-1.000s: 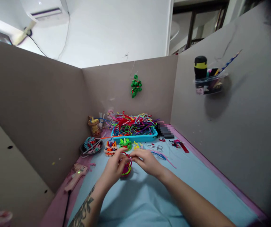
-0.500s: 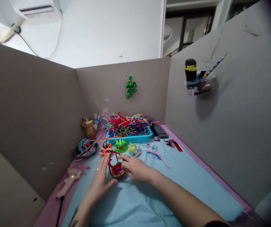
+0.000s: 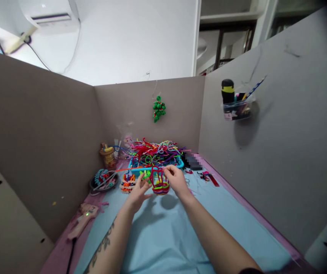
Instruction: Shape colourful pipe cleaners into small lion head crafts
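Observation:
Both of my hands hold a small pipe-cleaner basket [image 3: 159,184] lifted a little above the light blue mat [image 3: 180,236]. It is woven in red, yellow, green and purple, with red loops standing up from its rim. My left hand [image 3: 138,191] supports its left side with curled fingers. My right hand [image 3: 176,180] pinches its right side near the top. Its shadow falls on the mat just below.
A blue tray [image 3: 154,166] heaped with coloured pipe cleaners sits at the back. Small finished figures [image 3: 127,183], a dark dish [image 3: 102,180], a pink glue gun [image 3: 83,220] and red-handled tools [image 3: 207,177] lie around. Grey partition walls enclose the desk; a green ornament [image 3: 159,108] hangs behind.
The basket has been lifted off the mat and carried up and away from me. Both hands rose with it.

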Action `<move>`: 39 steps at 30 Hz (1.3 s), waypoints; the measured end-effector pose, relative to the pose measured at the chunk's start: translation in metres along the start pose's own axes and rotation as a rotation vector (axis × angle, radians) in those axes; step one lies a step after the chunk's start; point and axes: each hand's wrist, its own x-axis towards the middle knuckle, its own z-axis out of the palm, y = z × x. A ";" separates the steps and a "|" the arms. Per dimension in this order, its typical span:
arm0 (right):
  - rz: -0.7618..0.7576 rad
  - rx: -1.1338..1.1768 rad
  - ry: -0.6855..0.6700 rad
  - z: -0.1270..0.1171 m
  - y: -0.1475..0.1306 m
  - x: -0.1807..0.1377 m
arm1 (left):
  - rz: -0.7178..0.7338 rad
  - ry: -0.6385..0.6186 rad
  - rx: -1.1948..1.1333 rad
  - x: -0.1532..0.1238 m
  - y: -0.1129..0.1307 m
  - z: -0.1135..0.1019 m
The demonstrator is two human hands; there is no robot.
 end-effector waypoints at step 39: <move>-0.118 -0.162 0.001 0.020 0.035 -0.043 | 0.469 0.349 0.468 0.011 -0.036 -0.001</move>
